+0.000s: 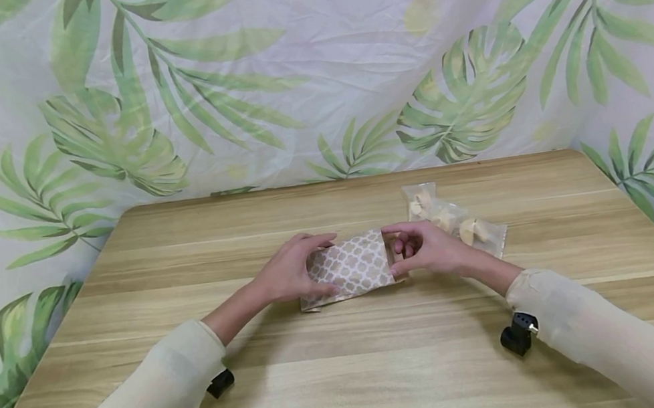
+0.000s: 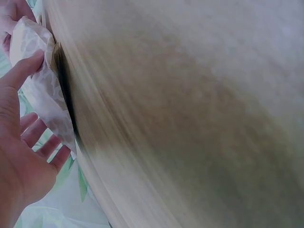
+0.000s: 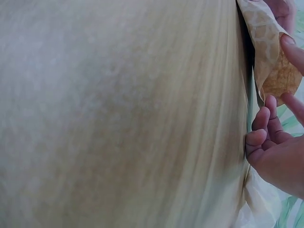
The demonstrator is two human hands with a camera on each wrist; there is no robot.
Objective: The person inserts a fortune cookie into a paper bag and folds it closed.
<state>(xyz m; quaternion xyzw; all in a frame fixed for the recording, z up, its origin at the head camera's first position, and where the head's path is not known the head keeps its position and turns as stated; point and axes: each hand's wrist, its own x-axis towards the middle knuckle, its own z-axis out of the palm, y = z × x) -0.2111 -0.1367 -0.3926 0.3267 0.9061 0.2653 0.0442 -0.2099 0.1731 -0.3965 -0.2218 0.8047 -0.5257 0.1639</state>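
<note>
Wood-grain table (image 1: 359, 375), leafy backdrop (image 1: 243, 106); patterned paper bag (image 1: 353, 263) held approx mid-table. L hand (image 1: 286, 272) grips its body, R hand (image 1: 429, 246) holds mouth edges w/ thumb & index; prob best: L steady, R squeezing gently so mouth gapes w/o tearing.

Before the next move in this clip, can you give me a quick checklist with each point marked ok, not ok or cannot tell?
1. Left hand steadying the patterned paper bag: ok, thumb and fingers span it.
2. Right hand at the bag's open end: ok, thumb and forefinger touch its edges.
3. Bag opened: ok, its brown inside shows in the right wrist view.
4. Bag empty: cannot tell, its depth is hidden.
5. Clear packets close by: ok, they lie on the table beside the right hand.
6. Packet in hand: not ok, neither hand holds one.
</note>
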